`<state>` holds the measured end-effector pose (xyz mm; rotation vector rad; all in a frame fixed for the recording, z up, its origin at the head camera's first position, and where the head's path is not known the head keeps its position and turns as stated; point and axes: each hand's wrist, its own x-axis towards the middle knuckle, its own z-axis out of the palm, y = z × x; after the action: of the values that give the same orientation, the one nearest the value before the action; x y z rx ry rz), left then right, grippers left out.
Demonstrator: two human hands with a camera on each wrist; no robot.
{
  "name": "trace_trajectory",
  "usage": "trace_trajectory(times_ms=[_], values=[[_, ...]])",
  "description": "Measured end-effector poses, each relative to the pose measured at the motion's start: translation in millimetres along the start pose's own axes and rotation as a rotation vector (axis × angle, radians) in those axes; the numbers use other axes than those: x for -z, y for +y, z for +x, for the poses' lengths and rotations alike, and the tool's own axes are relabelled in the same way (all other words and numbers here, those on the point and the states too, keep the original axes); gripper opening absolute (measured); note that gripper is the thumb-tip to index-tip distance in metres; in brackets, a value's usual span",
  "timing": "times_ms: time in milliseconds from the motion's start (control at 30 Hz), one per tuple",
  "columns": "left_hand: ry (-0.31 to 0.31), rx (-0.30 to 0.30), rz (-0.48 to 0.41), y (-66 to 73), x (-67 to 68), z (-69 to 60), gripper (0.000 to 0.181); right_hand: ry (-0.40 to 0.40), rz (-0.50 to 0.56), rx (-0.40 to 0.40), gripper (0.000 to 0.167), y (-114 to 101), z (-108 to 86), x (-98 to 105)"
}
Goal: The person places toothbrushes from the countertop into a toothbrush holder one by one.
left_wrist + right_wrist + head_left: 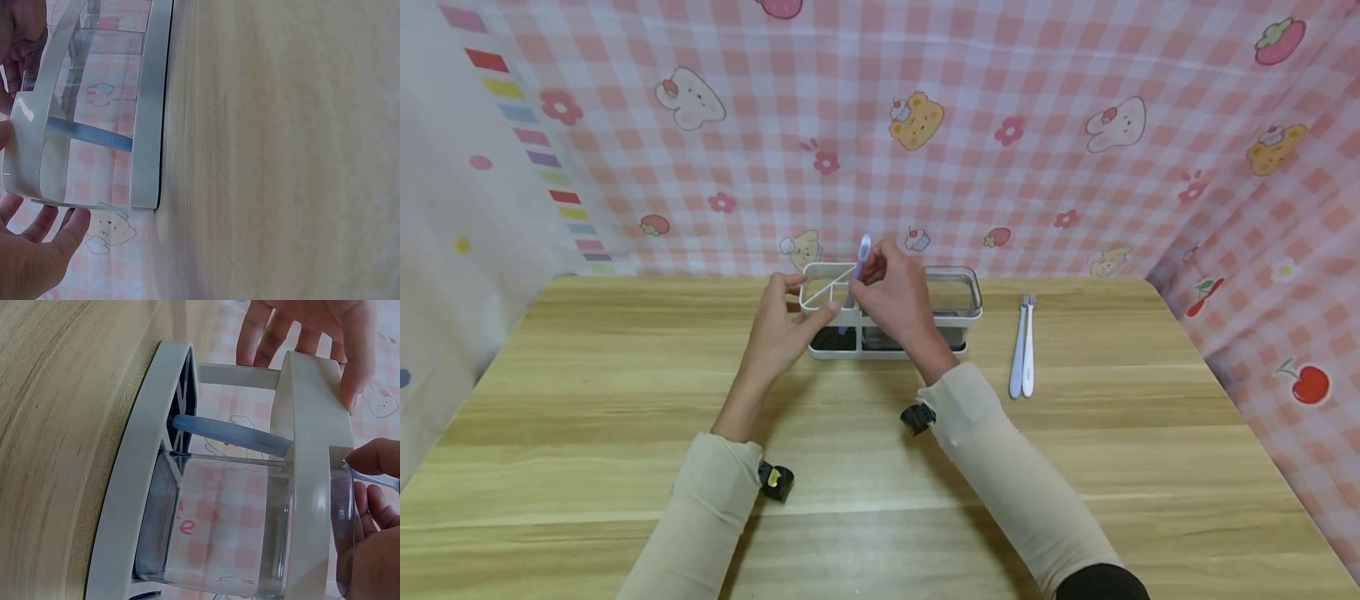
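Observation:
A white toothbrush holder (958, 320) with a divided upper rim and a lower tray stands at the table's back. A clear cup (219, 519) sits in its right part. My left hand (775, 329) grips the holder's left end, thumb at the front of the rim and fingers at its side and back. With my right hand (898, 292) I pinch a pale purple toothbrush (864, 248) near its bristle head. The brush stands slightly tilted through a left compartment of the rim, and its handle (228, 434) reaches down to the tray.
On the wooden table (850, 533), right of the holder, a pale blue toothbrush (1017, 358) and a white toothbrush (1029, 358) lie side by side. A pink checked cloth (850, 100) hangs right behind the table's back edge.

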<state>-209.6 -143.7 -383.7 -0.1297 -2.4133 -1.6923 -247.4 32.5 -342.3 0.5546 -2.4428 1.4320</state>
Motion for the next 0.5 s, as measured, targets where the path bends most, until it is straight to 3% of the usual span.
trace_trajectory(times_ms=[500], values=[[0.001,-0.004,-0.007,1.5,0.3,-0.6,0.064,-0.015,0.082,0.015,0.019,1.1,-4.9,11.3]])
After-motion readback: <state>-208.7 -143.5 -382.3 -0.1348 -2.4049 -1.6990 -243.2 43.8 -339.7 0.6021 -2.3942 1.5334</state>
